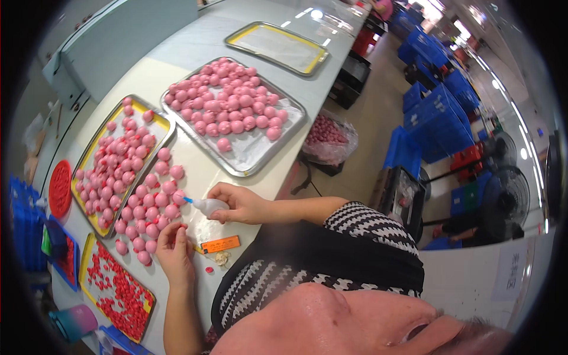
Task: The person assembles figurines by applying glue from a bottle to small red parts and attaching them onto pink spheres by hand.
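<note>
My right hand (239, 204) is closed round a small white squeeze bottle (212, 205). Its blue nozzle (188, 200) points left and reaches a pink ball (178, 197) at the edge of a loose group. Lower down, my left hand (176, 251) pinches a small red piece (183, 226) between thumb and fingertips. The loose pink balls (141, 212) lie on the table just beyond and left of this hand. Nearest my wrists is an orange label-like strip (220, 244), with a little tangled pale bit (222, 258) and a single red piece (209, 270) beside it.
Pink balls fill a lined metal tray (251, 165) ahead and a yellow-edged tray (168, 124) at left. Another tray (148, 296) holds many red pieces, near a red round dish (60, 189). A tray (278, 44) stands farther off. Blue crates (441, 121) and a fan (506, 198) occupy the right.
</note>
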`<state>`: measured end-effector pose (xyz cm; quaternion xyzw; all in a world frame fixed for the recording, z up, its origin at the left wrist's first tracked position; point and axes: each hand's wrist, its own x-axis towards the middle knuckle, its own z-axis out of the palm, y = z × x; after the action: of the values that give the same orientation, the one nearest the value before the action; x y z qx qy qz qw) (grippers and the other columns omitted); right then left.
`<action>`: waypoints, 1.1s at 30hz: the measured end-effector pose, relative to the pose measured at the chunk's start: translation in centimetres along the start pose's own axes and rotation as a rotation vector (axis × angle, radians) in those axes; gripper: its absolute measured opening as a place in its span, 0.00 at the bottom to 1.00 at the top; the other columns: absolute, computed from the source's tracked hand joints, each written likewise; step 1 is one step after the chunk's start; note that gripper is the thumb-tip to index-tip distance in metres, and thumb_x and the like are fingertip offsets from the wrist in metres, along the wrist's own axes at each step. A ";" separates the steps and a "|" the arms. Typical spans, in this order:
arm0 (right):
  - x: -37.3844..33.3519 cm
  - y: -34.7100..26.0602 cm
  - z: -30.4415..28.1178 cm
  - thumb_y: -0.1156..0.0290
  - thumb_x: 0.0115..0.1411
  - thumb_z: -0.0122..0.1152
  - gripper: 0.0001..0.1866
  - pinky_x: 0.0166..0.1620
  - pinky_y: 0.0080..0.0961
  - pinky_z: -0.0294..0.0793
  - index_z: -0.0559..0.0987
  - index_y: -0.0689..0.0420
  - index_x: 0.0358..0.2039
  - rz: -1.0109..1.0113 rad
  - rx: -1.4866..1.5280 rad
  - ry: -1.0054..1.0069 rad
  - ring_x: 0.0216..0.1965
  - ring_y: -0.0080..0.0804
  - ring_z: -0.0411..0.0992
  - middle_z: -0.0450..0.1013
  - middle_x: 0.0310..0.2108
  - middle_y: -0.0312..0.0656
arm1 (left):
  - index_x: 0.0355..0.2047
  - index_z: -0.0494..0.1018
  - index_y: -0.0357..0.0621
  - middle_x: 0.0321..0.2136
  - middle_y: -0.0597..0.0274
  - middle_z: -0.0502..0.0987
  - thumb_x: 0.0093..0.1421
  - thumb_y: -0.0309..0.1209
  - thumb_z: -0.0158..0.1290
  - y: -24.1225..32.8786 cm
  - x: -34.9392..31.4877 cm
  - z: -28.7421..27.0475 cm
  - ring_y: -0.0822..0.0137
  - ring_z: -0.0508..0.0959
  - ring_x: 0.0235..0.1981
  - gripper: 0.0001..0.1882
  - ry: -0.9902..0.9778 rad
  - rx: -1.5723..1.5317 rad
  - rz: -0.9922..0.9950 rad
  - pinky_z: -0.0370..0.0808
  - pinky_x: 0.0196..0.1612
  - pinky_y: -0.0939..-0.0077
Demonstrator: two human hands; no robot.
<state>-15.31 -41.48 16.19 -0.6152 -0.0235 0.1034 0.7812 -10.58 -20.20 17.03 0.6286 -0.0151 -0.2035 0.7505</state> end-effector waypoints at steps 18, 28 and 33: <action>9.0 11.7 9.5 0.72 0.59 0.55 0.16 0.37 0.20 0.71 0.62 0.60 0.45 -0.085 -0.177 0.053 0.34 0.24 0.70 0.70 0.35 0.44 | 0.38 0.70 0.37 0.28 0.65 0.75 0.58 0.25 0.51 -6.2 3.8 -17.2 0.81 0.68 0.22 0.08 -0.044 0.213 0.125 0.68 0.23 0.87; 10.4 12.7 11.6 0.68 0.58 0.56 0.17 0.36 0.18 0.72 0.64 0.60 0.44 -0.016 -0.232 0.089 0.33 0.22 0.69 0.69 0.35 0.40 | 0.41 0.70 0.36 0.29 0.64 0.76 0.59 0.28 0.51 -6.9 3.9 -20.1 0.81 0.70 0.24 0.11 -0.113 0.191 -0.002 0.67 0.23 0.88; 10.7 13.7 11.7 0.67 0.58 0.57 0.15 0.32 0.15 0.69 0.66 0.60 0.41 -0.069 -0.246 0.145 0.29 0.19 0.68 0.69 0.33 0.38 | 0.38 0.69 0.37 0.27 0.66 0.74 0.56 0.25 0.54 -7.5 4.3 -20.4 0.82 0.69 0.23 0.10 -0.095 0.103 0.003 0.67 0.22 0.88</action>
<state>-8.57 -25.25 4.80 -0.7111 -0.0003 0.0280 0.7025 -3.11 -3.41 4.59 0.6561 -0.0622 -0.2310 0.7157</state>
